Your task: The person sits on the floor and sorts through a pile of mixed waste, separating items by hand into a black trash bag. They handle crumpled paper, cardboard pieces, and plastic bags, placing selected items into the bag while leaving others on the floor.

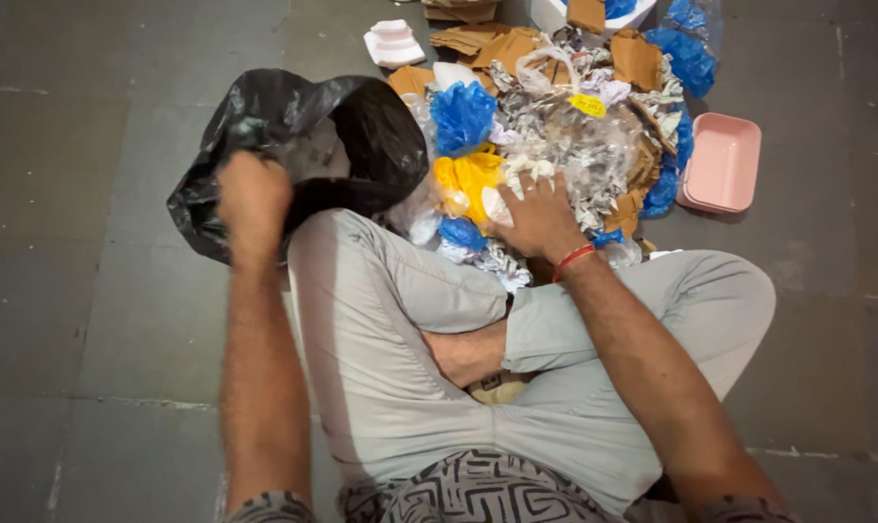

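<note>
Left hand (pixel 253 199) is fisted on the rim of the black bag (pixel 362 126), holding it open on the floor by the left knee. Right hand (pixel 536 215) lies spread, fingers wide, on the waste heap (pixel 575 136) ahead — crumpled paper, blue and yellow plastic — gripping nothing clearly. Pink tray (pixel 722 163) sits beside.

Yellow oval label (pixel 587 105) on clear plastic bag (pixel 575 145) — atop the pile.

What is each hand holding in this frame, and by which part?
The left hand grips the black plastic bag by its rim. The right hand rests spread on the pile of crumpled plastic and paper; a closed grip cannot be told.
</note>
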